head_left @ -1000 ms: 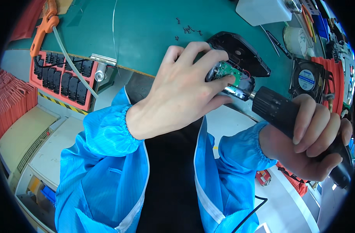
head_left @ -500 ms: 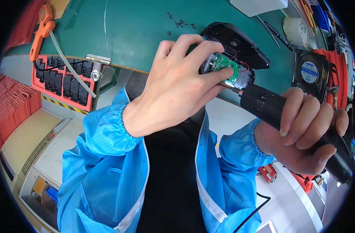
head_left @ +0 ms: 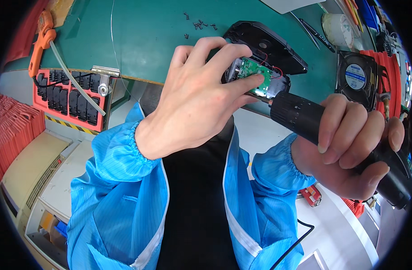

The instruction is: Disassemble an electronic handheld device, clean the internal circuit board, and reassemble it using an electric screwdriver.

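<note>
My left hand [head_left: 194, 92] is closed round a small black housing that carries a green circuit board [head_left: 262, 80], its thumb or a finger pressing on the board. Thin red wires [head_left: 278, 71] run from the board toward a black plastic shell [head_left: 270, 44] lying open behind it. My right hand [head_left: 350, 139] grips a black electric screwdriver [head_left: 296, 114], held slanting, with its tip at the near edge of the housing. Whether the bit sits in a screw is hidden. Several small dark screws [head_left: 200, 25] lie loose on the green mat [head_left: 147, 40] beyond my left hand.
At the left, an orange glue gun [head_left: 40, 45] rests above a red tray [head_left: 41, 105] of black parts. A metal clip [head_left: 104, 74] sits at the bench edge. Tweezers [head_left: 308, 33], a tape roll [head_left: 337, 29] and a black fan [head_left: 355, 76] stand at the right.
The whole scene has shifted slightly left and up in view. Both hands keep their holds, and the screwdriver tip stays at the housing's near edge.
</note>
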Tool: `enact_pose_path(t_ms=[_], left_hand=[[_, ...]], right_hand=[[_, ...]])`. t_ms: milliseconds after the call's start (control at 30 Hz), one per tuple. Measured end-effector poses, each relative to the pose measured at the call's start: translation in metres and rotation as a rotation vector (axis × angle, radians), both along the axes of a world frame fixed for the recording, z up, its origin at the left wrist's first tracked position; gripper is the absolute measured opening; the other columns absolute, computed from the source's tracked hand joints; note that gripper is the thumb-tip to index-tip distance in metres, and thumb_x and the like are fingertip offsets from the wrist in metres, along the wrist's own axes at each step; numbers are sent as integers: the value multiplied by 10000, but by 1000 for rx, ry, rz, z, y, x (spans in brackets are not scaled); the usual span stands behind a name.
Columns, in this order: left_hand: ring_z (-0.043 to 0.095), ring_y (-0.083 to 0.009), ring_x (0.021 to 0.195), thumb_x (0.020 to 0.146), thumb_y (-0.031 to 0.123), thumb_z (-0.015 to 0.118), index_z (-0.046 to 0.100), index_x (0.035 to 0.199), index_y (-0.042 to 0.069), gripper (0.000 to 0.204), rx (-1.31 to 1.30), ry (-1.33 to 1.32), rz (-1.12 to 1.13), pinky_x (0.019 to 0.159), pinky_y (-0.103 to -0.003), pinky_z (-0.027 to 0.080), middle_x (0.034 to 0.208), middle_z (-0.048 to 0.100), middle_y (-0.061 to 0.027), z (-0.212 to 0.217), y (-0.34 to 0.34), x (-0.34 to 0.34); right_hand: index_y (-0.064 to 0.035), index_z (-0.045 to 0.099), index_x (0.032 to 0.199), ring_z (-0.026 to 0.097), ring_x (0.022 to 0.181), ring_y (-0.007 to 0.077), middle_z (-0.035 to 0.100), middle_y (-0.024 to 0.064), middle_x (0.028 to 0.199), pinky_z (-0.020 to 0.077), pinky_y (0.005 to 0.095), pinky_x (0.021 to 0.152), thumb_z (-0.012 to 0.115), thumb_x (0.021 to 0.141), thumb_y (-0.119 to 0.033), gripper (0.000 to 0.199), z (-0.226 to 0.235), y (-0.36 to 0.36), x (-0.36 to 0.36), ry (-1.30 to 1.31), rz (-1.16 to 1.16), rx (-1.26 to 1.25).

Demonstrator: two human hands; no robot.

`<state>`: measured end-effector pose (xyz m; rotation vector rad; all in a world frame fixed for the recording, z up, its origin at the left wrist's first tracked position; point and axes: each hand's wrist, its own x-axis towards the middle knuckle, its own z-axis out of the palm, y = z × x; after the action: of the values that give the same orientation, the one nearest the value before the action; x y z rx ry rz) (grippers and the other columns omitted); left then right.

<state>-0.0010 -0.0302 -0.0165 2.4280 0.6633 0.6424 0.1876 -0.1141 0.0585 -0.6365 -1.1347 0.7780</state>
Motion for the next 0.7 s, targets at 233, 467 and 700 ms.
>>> enact_pose_path(t_ms=[233, 467, 700], left_hand=[[522, -318, 1296, 764, 195, 876, 831, 1202, 209, 440, -14, 6, -11, 968, -437, 412, 1430, 608, -43, 1, 2, -1], [537, -315, 1283, 768, 169, 872, 832, 1195, 206, 431, 33, 22, 3, 966, -437, 416, 1415, 620, -46, -1, 1, 0], [549, -314, 1272, 784, 157, 859, 837, 1180, 201, 399, 53, 15, 12, 955, -429, 422, 1395, 632, -48, -2, 1, 2]], right_hand=[[-109, 526, 1219, 560, 603, 119, 581, 5, 755, 477, 297, 611, 676, 995, -281, 320, 7, -10, 8, -67, -8, -11], [-81, 538, 1280, 515, 592, 117, 537, -5, 740, 435, 308, 570, 587, 1029, -279, 324, 5, -12, 16, -234, -94, -65], [-103, 537, 1339, 501, 576, 125, 524, -3, 735, 420, 334, 545, 551, 1050, -274, 336, -3, -7, 27, -287, 30, -77]])
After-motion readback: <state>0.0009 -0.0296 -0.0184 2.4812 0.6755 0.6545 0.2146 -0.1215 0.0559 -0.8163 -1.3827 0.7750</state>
